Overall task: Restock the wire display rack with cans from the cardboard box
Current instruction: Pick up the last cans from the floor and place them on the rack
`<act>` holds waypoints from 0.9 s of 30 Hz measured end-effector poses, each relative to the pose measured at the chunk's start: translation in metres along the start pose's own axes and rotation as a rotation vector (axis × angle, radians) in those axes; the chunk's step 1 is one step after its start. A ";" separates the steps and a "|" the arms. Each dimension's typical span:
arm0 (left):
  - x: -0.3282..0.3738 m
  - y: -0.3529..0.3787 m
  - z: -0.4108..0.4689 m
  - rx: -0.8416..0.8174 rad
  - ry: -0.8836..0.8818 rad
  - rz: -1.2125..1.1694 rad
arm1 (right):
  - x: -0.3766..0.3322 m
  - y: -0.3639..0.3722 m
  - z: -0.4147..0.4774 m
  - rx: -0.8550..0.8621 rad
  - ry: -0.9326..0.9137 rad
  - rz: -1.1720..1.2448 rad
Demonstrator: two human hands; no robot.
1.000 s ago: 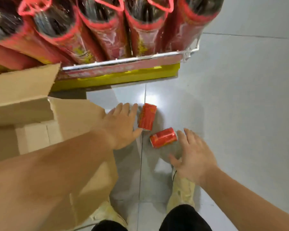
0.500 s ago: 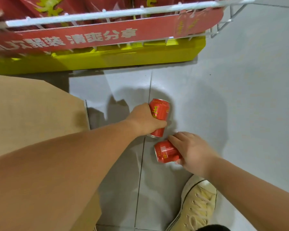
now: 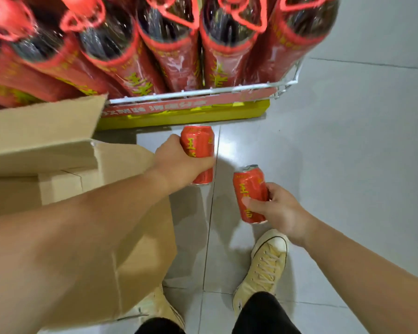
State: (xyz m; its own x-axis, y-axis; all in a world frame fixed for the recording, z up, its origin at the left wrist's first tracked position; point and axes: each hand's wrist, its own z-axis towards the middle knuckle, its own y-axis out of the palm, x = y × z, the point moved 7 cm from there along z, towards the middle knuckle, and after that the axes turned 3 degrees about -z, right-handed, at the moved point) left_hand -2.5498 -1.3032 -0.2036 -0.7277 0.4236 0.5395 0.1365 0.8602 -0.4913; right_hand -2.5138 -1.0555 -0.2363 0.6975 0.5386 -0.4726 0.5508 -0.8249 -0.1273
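Note:
My left hand [image 3: 179, 162] grips a red can with yellow characters [image 3: 198, 143], held above the grey floor just in front of the wire display rack [image 3: 203, 92]. A second red can [image 3: 250, 189] is in my right hand [image 3: 279, 208], lower and to the right. The rack's white wire front rail carries a red label strip and holds several tall red plastic-wrapped can packs [image 3: 159, 56]. The open cardboard box [image 3: 121, 169] stands at the left under my left forearm; its inside is hidden from here.
A yellow base [image 3: 186, 115] runs under the rack. Grey floor tiles [image 3: 348, 153] stretch to the right. My two pale yellow sneakers [image 3: 266, 266] stand below the cans, close to the box's right side. A box flap [image 3: 44, 126] leans up against the rack.
Both hands closed on the two cans that lay on the floor and lifted them off it. The view has tilted back up, showing the rack's packs again.

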 end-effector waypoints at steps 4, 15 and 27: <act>0.041 -0.055 -0.076 0.045 0.025 -0.038 | -0.078 -0.004 -0.073 -0.012 -0.090 0.182; 0.214 -0.263 -0.306 0.141 0.204 -0.049 | -0.296 -0.025 -0.359 -0.007 -0.465 0.378; 0.373 -0.503 -0.530 0.510 0.590 0.203 | -0.501 -0.007 -0.624 0.059 -0.817 0.360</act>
State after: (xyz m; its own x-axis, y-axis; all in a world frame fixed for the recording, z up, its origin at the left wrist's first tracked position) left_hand -2.5335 -1.4280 0.6068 -0.2268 0.7604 0.6085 -0.1996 0.5752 -0.7933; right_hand -2.5813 -1.2123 0.5457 0.2664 -0.0264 -0.9635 0.3211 -0.9401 0.1145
